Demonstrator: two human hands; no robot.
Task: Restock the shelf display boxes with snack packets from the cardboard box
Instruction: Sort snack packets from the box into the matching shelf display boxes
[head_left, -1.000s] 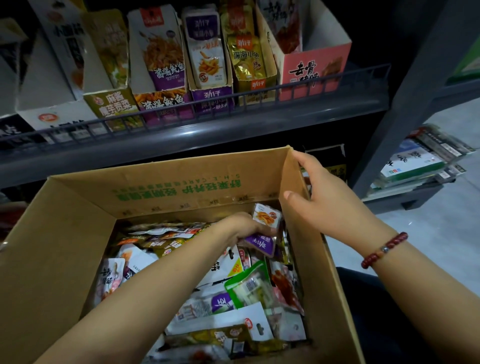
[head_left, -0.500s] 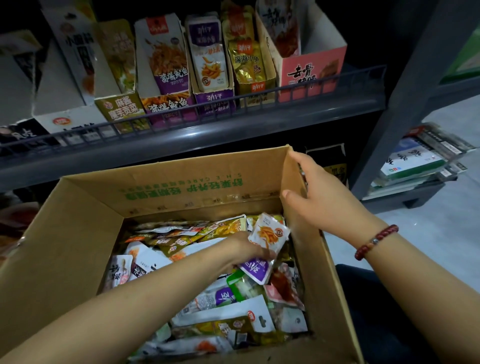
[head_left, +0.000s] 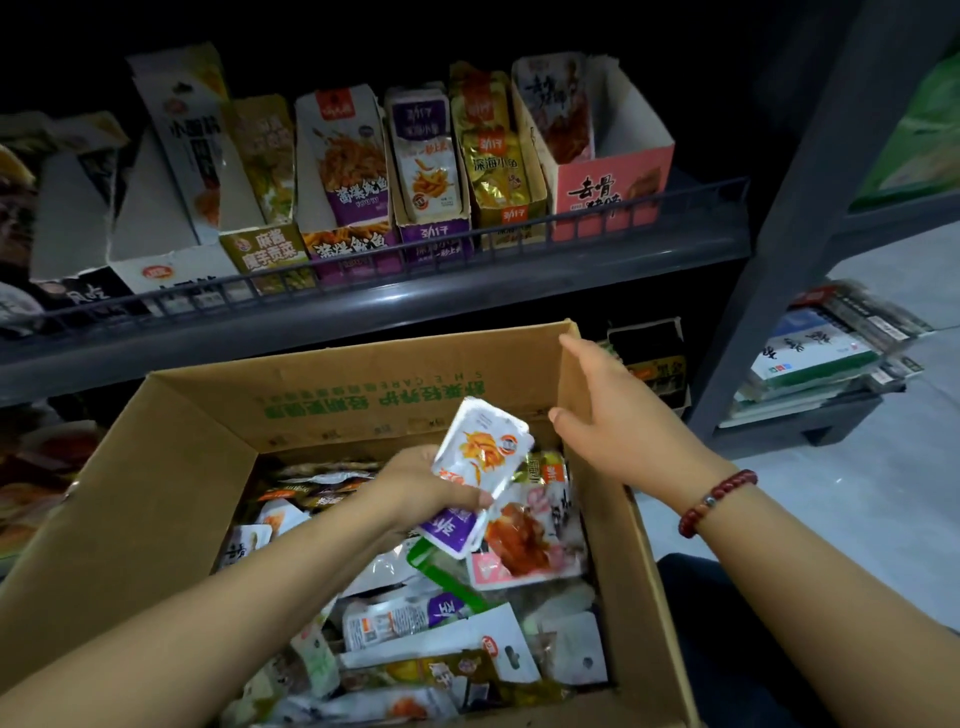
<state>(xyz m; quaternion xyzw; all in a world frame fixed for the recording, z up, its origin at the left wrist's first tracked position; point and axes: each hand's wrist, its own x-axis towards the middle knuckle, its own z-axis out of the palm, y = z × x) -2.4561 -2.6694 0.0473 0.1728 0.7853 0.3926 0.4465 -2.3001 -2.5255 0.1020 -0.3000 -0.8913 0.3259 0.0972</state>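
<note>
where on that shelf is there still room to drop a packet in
The pink display box at the right end shows open space beside its packets, and the white box at the left looks roomy too. The purple and gold boxes between them are packed tight.

The cardboard box (head_left: 156, 499) is matt brown corrugated board. The snack packets (head_left: 480, 457) are glossy plastic film. The shelf (head_left: 363, 312) rail looks like smooth grey painted metal.
</note>
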